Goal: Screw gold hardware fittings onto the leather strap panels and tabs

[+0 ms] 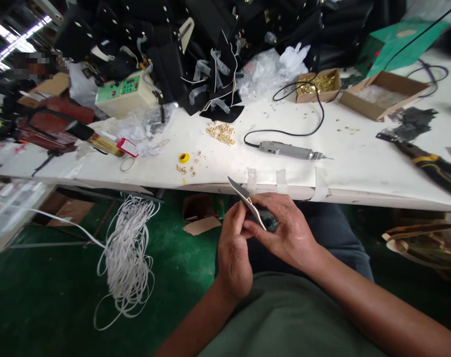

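Observation:
In front of my lap, just off the table's front edge, both hands hold a dark flat leather piece (241, 189) with a pale edge. My left hand (235, 250) grips it from the left with bent fingers. On the other side, my right hand (292, 229) pinches it between thumb and fingers. A small gold-coloured fitting (249, 200) shows on the piece by my right fingertips. Part of the piece is hidden by my fingers. On the table beyond lie a grey corded rotary tool (287, 150) and a pile of small gold fittings (221, 133).
The white table (210, 166) carries a yellow ring (184, 158), black-handled pliers (439, 168), a cardboard box of gold fittings (318, 98) and a control box (126, 94). Black leather goods (160, 64) are heaped behind. A white cord bundle (128, 253) hangs at left.

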A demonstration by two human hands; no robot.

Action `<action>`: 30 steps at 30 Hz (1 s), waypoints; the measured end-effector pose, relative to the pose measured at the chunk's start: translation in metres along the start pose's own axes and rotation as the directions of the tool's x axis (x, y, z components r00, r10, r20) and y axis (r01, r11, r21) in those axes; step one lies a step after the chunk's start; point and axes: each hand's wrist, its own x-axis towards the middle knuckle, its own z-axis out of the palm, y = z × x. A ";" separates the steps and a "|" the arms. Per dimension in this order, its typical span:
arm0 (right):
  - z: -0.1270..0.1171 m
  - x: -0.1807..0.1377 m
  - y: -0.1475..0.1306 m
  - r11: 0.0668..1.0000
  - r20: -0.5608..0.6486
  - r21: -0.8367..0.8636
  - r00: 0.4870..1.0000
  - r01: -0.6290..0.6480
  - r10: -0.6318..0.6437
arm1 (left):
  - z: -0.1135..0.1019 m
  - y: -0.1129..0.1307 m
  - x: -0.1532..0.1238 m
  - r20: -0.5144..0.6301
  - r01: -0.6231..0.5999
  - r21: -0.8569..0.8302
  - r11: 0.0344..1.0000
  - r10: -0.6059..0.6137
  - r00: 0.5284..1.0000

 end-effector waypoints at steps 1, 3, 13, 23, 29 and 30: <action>-0.001 0.001 0.000 0.998 -0.021 0.029 0.998 -0.052 0.052 | 0.001 -0.002 0.001 -0.001 -0.007 -0.010 1.000 0.007 1.000; -0.004 0.001 0.000 0.972 -0.008 0.134 0.981 -0.193 0.196 | 0.002 -0.005 0.007 -0.033 -0.056 0.048 0.997 0.058 0.998; -0.029 0.000 0.019 0.474 0.358 0.544 0.702 -0.693 0.616 | 0.014 -0.016 0.069 -0.123 0.064 -0.160 0.985 -0.084 0.989; -0.059 0.022 0.041 0.645 0.445 0.306 0.704 -0.700 0.554 | 0.013 -0.024 0.089 0.120 0.357 -0.100 0.929 -0.345 0.931; -0.072 0.039 0.045 0.729 0.489 0.149 0.691 -0.668 0.532 | 0.017 -0.023 0.099 0.165 0.312 0.013 0.950 -0.310 0.936; -0.073 0.041 0.047 0.734 0.488 0.122 0.684 -0.669 0.543 | 0.019 -0.024 0.101 0.178 0.315 0.016 0.949 -0.313 0.933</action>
